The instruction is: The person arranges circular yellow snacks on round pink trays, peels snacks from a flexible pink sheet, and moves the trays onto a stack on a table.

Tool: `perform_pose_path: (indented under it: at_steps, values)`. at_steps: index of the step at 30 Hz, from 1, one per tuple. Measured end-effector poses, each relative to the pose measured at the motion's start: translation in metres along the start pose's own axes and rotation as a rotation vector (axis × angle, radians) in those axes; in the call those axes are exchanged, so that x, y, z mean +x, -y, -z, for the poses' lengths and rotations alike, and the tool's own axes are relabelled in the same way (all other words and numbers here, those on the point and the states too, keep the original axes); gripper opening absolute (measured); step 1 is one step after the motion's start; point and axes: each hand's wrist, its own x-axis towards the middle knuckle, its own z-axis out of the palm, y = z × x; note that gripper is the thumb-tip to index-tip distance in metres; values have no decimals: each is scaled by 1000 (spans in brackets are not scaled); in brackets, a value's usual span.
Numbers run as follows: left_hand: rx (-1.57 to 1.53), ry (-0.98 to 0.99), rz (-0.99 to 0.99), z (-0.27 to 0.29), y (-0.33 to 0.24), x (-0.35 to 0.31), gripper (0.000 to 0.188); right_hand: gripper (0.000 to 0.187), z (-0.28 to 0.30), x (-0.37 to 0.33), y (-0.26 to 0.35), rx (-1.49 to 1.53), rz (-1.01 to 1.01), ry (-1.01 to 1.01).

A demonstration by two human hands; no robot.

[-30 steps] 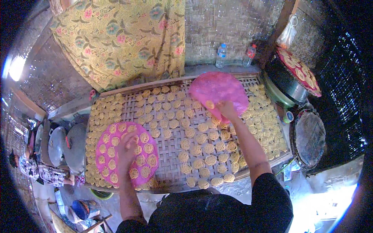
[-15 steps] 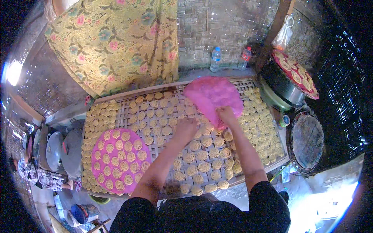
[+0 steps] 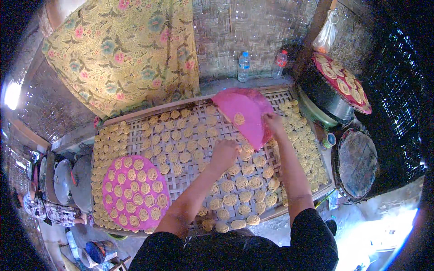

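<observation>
right hand [image 3: 274, 125]: fingers narrow, pinching the folded pink sheet [image 3: 250, 126], which spreads leftward and away from them, one noodle round [image 3: 239, 119] on it; left hand [image 3: 224, 154]: fingers curled, cannot tell whether they hold anything, more rounds lying about them; bare lattice of the woven rack [image 3: 181, 179] left of these fingers; its far edge beyond the sheet
</observation>
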Motion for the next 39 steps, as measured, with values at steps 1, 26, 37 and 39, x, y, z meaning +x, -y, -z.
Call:
perform_pose_path:
  at_steps: [1, 26, 37, 39]
  values:
    - [-61, 21, 49, 3, 6, -3, 12, 21, -6, -7, 23, -49, 23, 62]
    - [257, -107, 126, 7, 46, 37, 46, 15, -33, 7, -19, 166, 112, -143]
    - [383, -205, 129, -33, 98, 101, 65, 11, 18, 8, -26, 196, -47, -211]
    - [341, -275, 211, -24, 110, 100, 64, 12, 5, 10, -20, 200, -25, -180]
